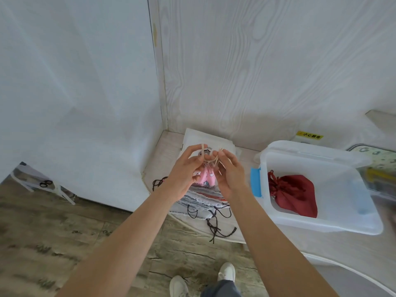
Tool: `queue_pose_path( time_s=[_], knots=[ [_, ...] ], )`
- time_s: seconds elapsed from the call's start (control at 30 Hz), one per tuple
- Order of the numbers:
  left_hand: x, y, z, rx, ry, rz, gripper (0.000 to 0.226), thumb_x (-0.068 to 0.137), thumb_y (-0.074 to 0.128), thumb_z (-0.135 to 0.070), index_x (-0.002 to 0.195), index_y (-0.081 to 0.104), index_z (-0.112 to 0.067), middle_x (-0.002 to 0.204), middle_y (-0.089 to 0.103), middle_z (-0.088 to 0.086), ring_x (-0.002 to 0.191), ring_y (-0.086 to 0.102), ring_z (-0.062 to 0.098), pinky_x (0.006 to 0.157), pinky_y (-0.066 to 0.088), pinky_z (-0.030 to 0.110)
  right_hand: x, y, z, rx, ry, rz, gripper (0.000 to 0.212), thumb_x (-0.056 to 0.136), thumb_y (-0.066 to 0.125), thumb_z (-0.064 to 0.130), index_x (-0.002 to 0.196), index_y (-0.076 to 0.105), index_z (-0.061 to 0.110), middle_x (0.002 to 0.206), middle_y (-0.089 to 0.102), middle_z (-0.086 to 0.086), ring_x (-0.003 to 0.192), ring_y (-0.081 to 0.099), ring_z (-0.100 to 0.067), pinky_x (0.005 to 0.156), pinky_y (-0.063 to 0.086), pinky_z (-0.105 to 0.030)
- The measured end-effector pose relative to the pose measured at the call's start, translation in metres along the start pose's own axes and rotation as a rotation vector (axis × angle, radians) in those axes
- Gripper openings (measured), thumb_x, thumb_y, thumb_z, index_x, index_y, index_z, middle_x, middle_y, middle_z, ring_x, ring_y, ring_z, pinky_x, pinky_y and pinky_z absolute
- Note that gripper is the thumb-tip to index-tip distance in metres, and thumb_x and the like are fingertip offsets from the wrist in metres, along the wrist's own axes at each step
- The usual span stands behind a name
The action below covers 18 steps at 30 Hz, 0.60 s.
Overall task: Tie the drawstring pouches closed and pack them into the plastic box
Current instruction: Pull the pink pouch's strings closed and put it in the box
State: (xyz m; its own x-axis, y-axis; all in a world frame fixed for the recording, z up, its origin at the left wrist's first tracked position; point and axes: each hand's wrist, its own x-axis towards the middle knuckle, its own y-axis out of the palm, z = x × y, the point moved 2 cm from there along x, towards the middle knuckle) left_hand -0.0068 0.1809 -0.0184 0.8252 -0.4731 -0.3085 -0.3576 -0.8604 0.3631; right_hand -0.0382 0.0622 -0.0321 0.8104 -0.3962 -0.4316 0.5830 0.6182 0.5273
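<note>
A small pink printed drawstring pouch (206, 178) hangs between my two hands above the table's left end. My left hand (184, 170) pinches its cream cord, which loops over my fingertips. My right hand (229, 173) holds the other cord strands, and the cords cross just above the pouch's gathered mouth. Beneath them lies a flat stack of grey and striped pouches (199, 203) with dark cords trailing over the table edge. To the right stands a clear plastic box (325, 221), holding one tied dark red pouch (293, 194).
The box's lid (317, 151) leans open at its back, and a blue latch (256, 181) sits on its left side. A white printed bag (209, 140) lies behind the stack, by the wall corner. Cluttered items line the right edge. Wood-look floor and my shoes are below.
</note>
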Motion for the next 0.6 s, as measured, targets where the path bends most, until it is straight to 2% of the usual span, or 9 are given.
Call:
queue_pose_path(
  time_s=[0.1, 0.2, 0.3, 0.4, 0.47, 0.53, 0.6],
  knots=[
    [0.003, -0.002, 0.003, 0.236, 0.101, -0.028, 0.028, 0.097, 0.046, -0.01, 0.107, 0.059, -0.032, 0.091, 0.07, -0.001, 0.075, 0.064, 0.01, 0.064, 0.047, 0.023, 0.001, 0.004, 0.001, -0.241, -0.1, -0.009, 0.004, 0.086, 0.062, 0.006, 0.084, 0.065, 0.007, 0.078, 0.067, -0.01, 0.064, 0.063, -0.015, 0.057, 0.051, -0.022],
    [0.005, -0.006, 0.006, 0.619, 0.333, -0.047, 0.032, 0.097, 0.044, -0.006, 0.107, 0.056, -0.034, 0.096, 0.069, 0.002, 0.08, 0.065, 0.009, 0.068, 0.05, 0.016, 0.003, 0.004, 0.005, -0.359, -0.118, -0.01, 0.007, 0.086, 0.063, 0.005, 0.085, 0.07, 0.004, 0.074, 0.067, -0.012, 0.061, 0.063, -0.015, 0.059, 0.053, -0.023],
    [0.011, -0.007, 0.006, 0.919, 0.496, -0.103, 0.028, 0.093, 0.047, -0.002, 0.114, 0.059, -0.017, 0.097, 0.068, 0.005, 0.082, 0.064, 0.014, 0.073, 0.049, 0.018, 0.005, 0.004, 0.006, -0.412, -0.112, 0.011, 0.011, 0.088, 0.059, 0.003, 0.088, 0.07, 0.001, 0.073, 0.066, -0.014, 0.059, 0.06, -0.015, 0.066, 0.053, -0.026],
    [0.014, -0.003, 0.003, 1.037, 0.536, -0.092, 0.027, 0.093, 0.048, -0.002, 0.114, 0.06, -0.013, 0.096, 0.067, 0.012, 0.081, 0.063, 0.022, 0.077, 0.05, 0.03, 0.006, 0.005, 0.008, -0.494, -0.115, 0.018, 0.013, 0.088, 0.058, 0.001, 0.086, 0.071, 0.001, 0.07, 0.064, -0.013, 0.055, 0.057, -0.012, 0.065, 0.05, -0.024],
    [0.014, -0.001, 0.0, 1.096, 0.544, -0.059, 0.025, 0.093, 0.05, -0.005, 0.113, 0.06, -0.014, 0.092, 0.067, 0.013, 0.078, 0.063, 0.025, 0.075, 0.051, 0.037, 0.009, 0.004, 0.01, -0.634, -0.154, 0.05, 0.012, 0.086, 0.061, 0.002, 0.087, 0.072, -0.001, 0.07, 0.063, -0.014, 0.06, 0.055, -0.017, 0.07, 0.049, -0.03],
    [0.015, 0.0, -0.003, 1.163, 0.538, -0.037, 0.019, 0.094, 0.051, -0.013, 0.112, 0.057, -0.016, 0.089, 0.066, 0.01, 0.077, 0.063, 0.023, 0.071, 0.052, 0.037, 0.009, 0.003, 0.012, -0.766, -0.2, 0.113, 0.012, 0.084, 0.061, 0.003, 0.081, 0.072, 0.0, 0.068, 0.062, -0.015, 0.064, 0.053, -0.02, 0.071, 0.048, -0.034],
    [0.015, 0.001, -0.008, 1.274, 0.55, -0.029, 0.013, 0.095, 0.049, -0.02, 0.108, 0.053, -0.019, 0.081, 0.064, 0.003, 0.071, 0.061, 0.02, 0.06, 0.05, 0.034, 0.008, 0.004, 0.012, -0.872, -0.211, 0.161, 0.014, 0.082, 0.065, 0.011, 0.074, 0.07, 0.0, 0.064, 0.058, -0.016, 0.061, 0.048, -0.017, 0.065, 0.045, -0.031]
  ],
)
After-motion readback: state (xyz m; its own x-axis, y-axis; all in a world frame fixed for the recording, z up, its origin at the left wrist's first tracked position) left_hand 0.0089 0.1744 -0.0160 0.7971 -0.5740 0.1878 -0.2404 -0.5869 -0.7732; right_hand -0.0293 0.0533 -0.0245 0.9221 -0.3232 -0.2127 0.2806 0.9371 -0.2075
